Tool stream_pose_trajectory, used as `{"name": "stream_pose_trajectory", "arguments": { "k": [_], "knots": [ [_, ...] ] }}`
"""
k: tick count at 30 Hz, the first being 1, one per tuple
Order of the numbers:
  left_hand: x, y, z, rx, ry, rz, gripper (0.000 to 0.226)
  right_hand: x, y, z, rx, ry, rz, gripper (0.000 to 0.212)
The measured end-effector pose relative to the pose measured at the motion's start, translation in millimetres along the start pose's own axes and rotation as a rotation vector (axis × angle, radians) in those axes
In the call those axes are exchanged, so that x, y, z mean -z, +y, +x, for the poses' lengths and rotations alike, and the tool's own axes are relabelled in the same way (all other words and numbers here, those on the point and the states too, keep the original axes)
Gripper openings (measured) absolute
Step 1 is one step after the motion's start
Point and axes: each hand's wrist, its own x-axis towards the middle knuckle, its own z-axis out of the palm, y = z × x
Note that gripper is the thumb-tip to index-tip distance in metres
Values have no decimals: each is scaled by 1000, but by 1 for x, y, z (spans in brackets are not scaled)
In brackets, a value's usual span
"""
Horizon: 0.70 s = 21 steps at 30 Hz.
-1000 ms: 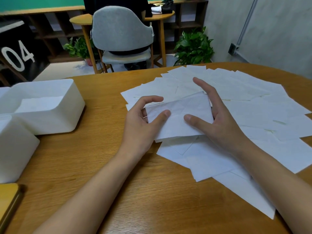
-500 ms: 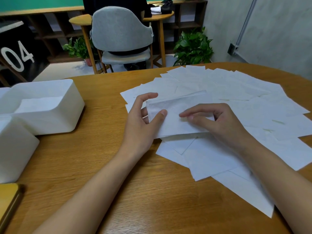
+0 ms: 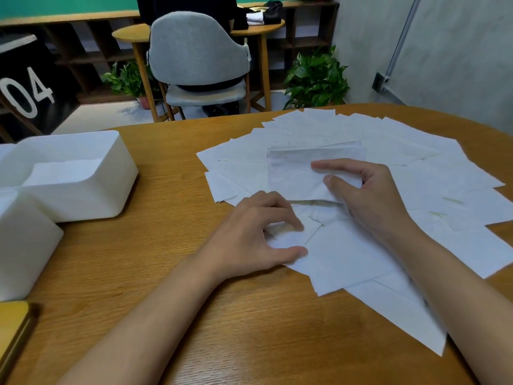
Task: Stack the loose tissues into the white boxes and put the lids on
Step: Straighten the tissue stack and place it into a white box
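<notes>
Tissues sit inside white box (another box just beside).

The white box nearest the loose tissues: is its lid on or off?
Off. The white box is open on top, and a flat white layer, probably stacked tissues, shows inside.

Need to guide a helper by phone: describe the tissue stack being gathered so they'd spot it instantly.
On the wooden table, a wide fan of loose tissues covers the right half. Near its middle, the right hand holds a small stack; unlike the single flat sheets around it, it is several layers thick.
</notes>
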Motion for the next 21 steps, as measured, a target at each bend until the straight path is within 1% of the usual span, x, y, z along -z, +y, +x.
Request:
{"name": "stream_pose_trajectory", "arguments": {
  "k": [3, 6, 9, 11, 13, 14, 17, 19, 21],
  "knots": [
    [-5, -1, 0, -49, 60, 25, 12, -1, -1, -1, 8, -18, -27, 34],
    [-9, 3, 0, -105, 117, 54, 3, -1, 0, 0, 15, -32, -48, 34],
    [-6, 9, 0, -128, 204, 18, 4, -1, 1, 0, 19, -48, -53, 30],
    [-3, 13, -1, -88, 282, -6, 3, -1, 0, 0, 41, -65, -70, 24],
    [-2, 16, -1, -60, 368, -40, 9, -1, -2, 0, 75, -100, -79, 17],
    [-3, 16, -1, -60, 410, -59, 12, -1, -4, -2, 101, -125, -85, 19],
    [-2, 20, 0, -47, 527, -101, 11, -2, -7, -8, 150, -192, -95, 38],
    [1, 22, 1, -19, 581, -185, 8, -5, -7, -12, 145, -231, -74, 41],
    [4, 22, 2, 18, 610, -294, 5, -7, -5, -14, 145, -217, -36, 40]
  ]
}}
